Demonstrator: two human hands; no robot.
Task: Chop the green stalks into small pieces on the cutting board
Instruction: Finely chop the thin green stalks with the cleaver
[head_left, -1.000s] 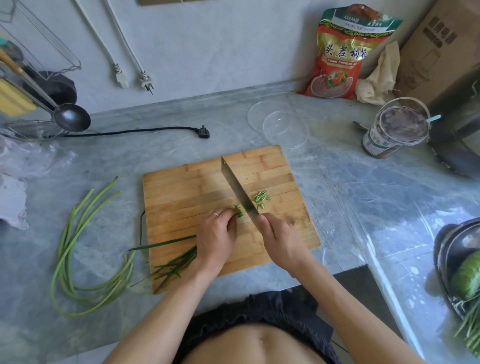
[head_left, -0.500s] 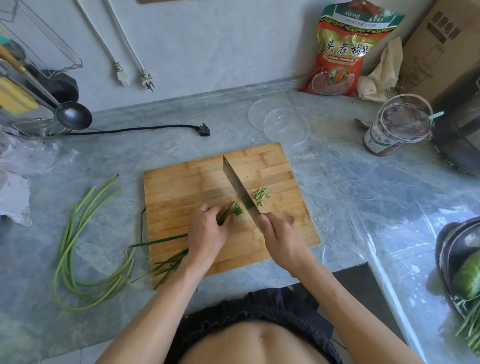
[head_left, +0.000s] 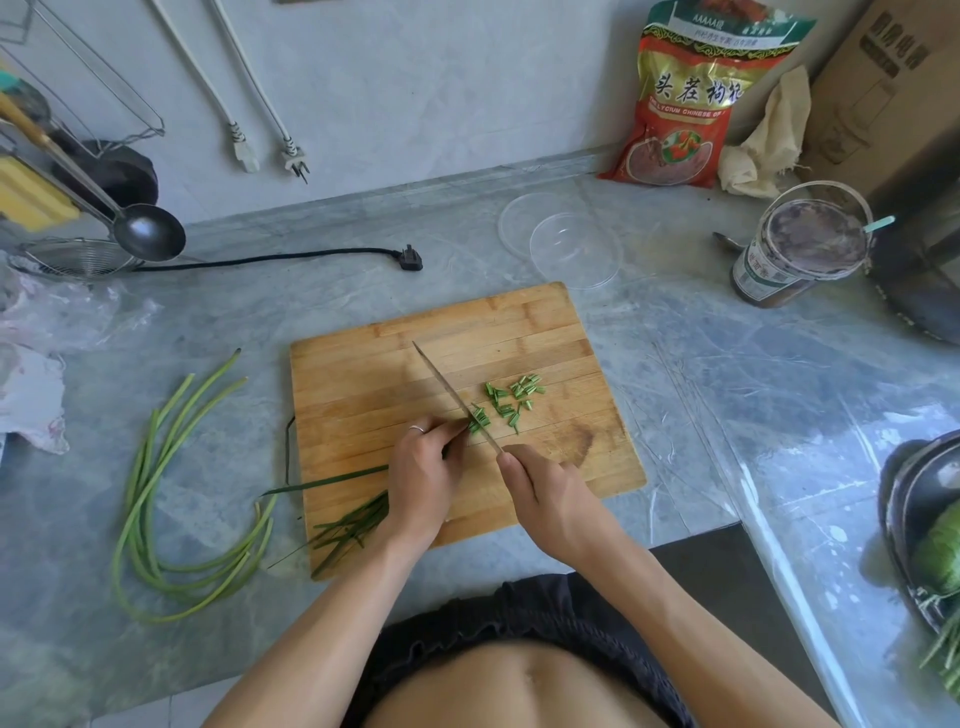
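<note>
Stalks (head_left: 358, 519) were pinned to the cutting board (head_left: 363, 379) by the curled left hand (head_left: 423, 475), steadying them; the cleaver (head_left: 457, 397) was gripped by the right hand (head_left: 545, 493) beside cut pieces (head_left: 511, 400).

The pile of cut pieces (head_left: 511, 399) is growing on the cutting board (head_left: 363, 374), the knife (head_left: 457, 397) is standing edge-on now, and the left hand (head_left: 423, 470) is sliding back along the stalks (head_left: 348, 527).

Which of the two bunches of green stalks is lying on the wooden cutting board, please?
The thinner, darker bunch under the left hand lies on the wooden cutting board; the thicker, curved light-green bunch lies on the grey counter left of it.
</note>
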